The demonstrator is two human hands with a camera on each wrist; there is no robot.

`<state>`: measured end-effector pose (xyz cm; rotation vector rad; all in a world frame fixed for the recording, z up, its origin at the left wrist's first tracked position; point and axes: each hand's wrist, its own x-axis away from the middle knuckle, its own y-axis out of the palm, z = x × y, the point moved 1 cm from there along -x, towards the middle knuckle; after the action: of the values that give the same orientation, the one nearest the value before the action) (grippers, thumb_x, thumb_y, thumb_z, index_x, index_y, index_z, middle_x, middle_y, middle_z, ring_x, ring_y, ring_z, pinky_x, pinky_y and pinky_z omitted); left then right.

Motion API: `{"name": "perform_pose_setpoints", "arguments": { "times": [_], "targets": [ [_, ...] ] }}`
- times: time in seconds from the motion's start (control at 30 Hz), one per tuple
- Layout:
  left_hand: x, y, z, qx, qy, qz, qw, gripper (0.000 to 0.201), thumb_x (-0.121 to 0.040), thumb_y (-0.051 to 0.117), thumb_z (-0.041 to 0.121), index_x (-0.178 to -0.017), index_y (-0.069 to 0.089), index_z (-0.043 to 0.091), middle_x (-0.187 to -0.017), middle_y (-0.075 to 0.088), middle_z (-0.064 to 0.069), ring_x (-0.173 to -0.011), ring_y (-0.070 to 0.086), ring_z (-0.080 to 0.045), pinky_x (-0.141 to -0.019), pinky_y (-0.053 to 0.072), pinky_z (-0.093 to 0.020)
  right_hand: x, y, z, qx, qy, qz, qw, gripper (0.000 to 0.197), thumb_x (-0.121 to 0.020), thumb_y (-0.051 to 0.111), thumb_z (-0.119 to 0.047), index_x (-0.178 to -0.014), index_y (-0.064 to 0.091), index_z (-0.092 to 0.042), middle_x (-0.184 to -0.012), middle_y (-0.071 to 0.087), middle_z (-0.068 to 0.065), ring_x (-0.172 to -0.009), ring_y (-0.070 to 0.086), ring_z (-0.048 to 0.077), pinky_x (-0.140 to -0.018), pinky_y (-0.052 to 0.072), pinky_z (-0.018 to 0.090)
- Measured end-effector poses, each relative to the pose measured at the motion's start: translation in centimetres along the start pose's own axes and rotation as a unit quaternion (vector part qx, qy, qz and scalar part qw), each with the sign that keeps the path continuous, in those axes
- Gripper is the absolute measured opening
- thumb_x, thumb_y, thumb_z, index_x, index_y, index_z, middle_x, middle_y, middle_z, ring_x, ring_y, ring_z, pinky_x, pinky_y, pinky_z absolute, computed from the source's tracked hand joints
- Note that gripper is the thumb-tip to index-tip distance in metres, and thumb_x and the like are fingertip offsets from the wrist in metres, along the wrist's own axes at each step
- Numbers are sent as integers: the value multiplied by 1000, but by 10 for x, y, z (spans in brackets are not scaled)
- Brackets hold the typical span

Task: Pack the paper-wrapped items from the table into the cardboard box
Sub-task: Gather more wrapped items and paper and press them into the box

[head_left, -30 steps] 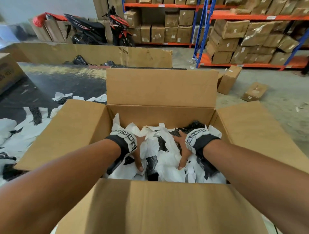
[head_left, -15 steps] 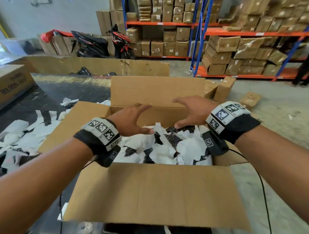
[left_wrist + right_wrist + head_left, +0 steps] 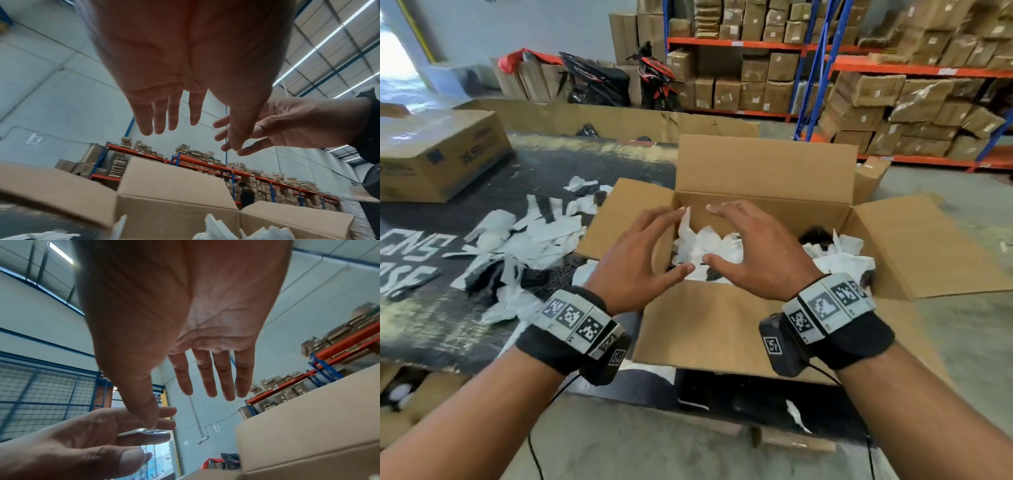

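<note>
Currently both hands empty, fingers spread, above the cardboard box [image 3: 763, 164]. Left hand [image 3: 640, 260] hangs over the box's left wall; right hand [image 3: 753, 253] over its middle. Remaining paper-wrapped items [image 3: 530, 236] lie on the table [image 3: 465, 329] left of the box, nearer the left hand.

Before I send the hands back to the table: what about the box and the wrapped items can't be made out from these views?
- Cardboard box floor and fill depth: head view, hidden under the paper-wrapped items.
- Box's middle: head view, covered by the left hand and right hand, both empty.
- What each wrapper holds: paper hides it.
- Loose items on the table: head view, too blurred to count; both wrist views point upward.
</note>
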<state>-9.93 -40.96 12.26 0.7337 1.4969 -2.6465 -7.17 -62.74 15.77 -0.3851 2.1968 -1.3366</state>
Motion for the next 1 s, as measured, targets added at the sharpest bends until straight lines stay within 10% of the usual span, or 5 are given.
{"name": "perform_pose_setpoints", "arguments": {
  "times": [0.3, 0.43, 0.73, 1.0],
  "targets": [
    [140, -85, -137, -9, -111, 29, 993, 77, -80, 60, 61, -149, 40, 32, -144, 43, 6, -127, 43, -1, -105, 35, -21, -28, 127, -183, -96, -114, -16, 989, 59, -85, 68, -41, -138, 49, -25, -132, 50, -5, -122, 50, 15, -95, 51, 37],
    [195, -94, -198, -39, -201, 3, 979, 83, -81, 74, 53, -152, 37, 32, -147, 38, 0, -135, 43, -17, -108, 42, -37, -27, 191, -225, -106, -106, -67, 986, 59, -86, 66, -45, -140, 48, -26, -141, 44, -5, -130, 44, 16, -100, 49, 40],
    [227, -82, -289, -98, -356, -205, 906, 149, -35, 68, 96, -146, -24, 57, -162, -32, -1, -150, -22, -39, -109, 9, -79, -55, 307, -188, 5, 79, -232, 969, 141, -59, 76, -75, -149, -27, -43, -157, -39, 4, -147, -23, 41, -117, 10, 63],
    [189, -39, -367, -171, -312, -299, 886, 139, -41, 51, 104, -141, -34, 57, -159, -37, -9, -147, -25, -41, -113, -1, -73, -106, 374, -152, 59, 101, -298, 947, 127, -68, 61, -84, -151, -25, -42, -157, -38, 8, -145, -27, 42, -118, 0, 63]
  ]
}}
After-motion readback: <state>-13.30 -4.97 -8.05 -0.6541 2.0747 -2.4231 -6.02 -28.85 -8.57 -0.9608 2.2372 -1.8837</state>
